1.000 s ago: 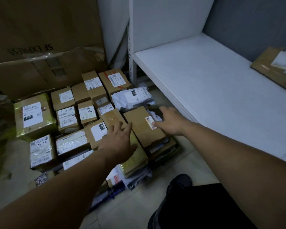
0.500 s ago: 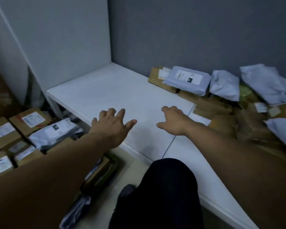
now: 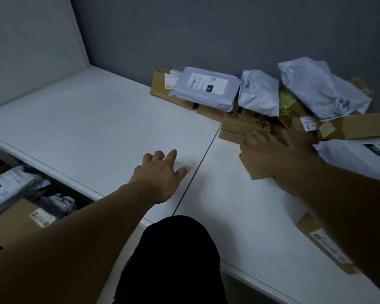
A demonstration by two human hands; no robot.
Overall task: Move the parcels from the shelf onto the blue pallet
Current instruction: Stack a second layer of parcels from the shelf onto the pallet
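Parcels [image 3: 259, 93], grey bags and brown boxes, lie heaped at the far right of the white shelf [image 3: 97, 128], against the grey wall. I see the left hand [image 3: 160, 178] hovering over bare shelf, fingers spread, holding nothing. The right hand [image 3: 270, 154] lies on a flat brown box [image 3: 253, 173] at the heap's near edge, fingers straight and close together. Other packages [image 3: 11, 185] lie below, near left.

Your left hand [image 3: 160, 175] hangs over the bare white shelf [image 3: 86, 128], fingers spread. Your right hand [image 3: 270, 154] lies with its fingers stretched across a small cardboard box [image 3: 253, 172] at the near edge of the parcel heap. Grey mailers [image 3: 206, 88] are piled behind it, far right, against the wall.
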